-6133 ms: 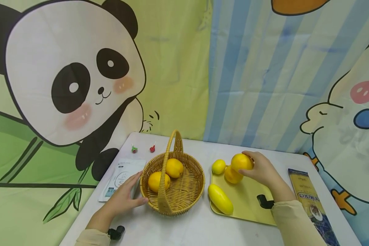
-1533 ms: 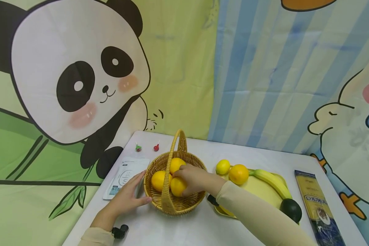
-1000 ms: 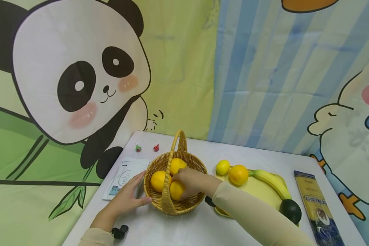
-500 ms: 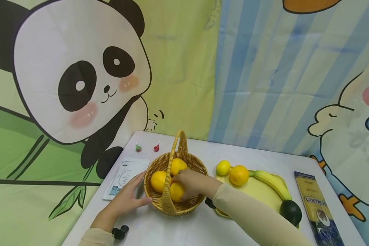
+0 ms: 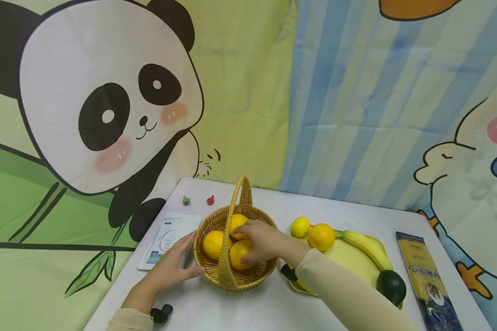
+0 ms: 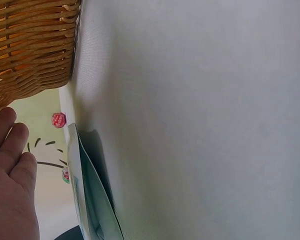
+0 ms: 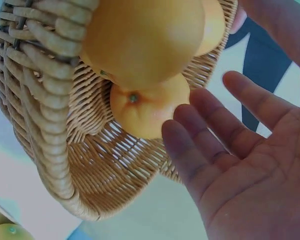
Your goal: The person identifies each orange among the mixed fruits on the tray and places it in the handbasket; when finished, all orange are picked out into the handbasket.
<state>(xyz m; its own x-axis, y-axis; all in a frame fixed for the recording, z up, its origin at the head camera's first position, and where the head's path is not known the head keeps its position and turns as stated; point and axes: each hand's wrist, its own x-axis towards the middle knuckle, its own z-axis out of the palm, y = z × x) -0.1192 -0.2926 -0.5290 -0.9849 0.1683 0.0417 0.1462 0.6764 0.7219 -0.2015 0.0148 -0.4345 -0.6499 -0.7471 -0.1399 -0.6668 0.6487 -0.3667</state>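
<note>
In the head view, a wicker basket (image 5: 248, 284) with a tall handle (image 5: 227, 239) holds three oranges: a left one (image 5: 213, 243), a rear one (image 5: 238, 223) and a front one (image 5: 238, 254). My right hand (image 5: 267, 239) is over the basket, beside the front and rear oranges. Its fingers look extended and relaxed in the right wrist view, with a gap to the large near orange (image 7: 145, 40). My left hand (image 5: 170, 269) lies along the basket's left side, fingers straight, fingertips and thumb at the weave.
Right of the basket, a yellow tray (image 5: 348, 259) bears a lemon (image 5: 300, 226), an orange (image 5: 321, 236), a banana (image 5: 366, 248) and an avocado (image 5: 391, 287). A white pouch (image 5: 171, 236), two lollipops (image 5: 210, 200) and a gold-blue packet (image 5: 426, 276) lie around.
The orange held over the tray earlier is now in the basket. During the last half second, my right hand has loosened from it and risen slightly. My left hand stays at the basket.
</note>
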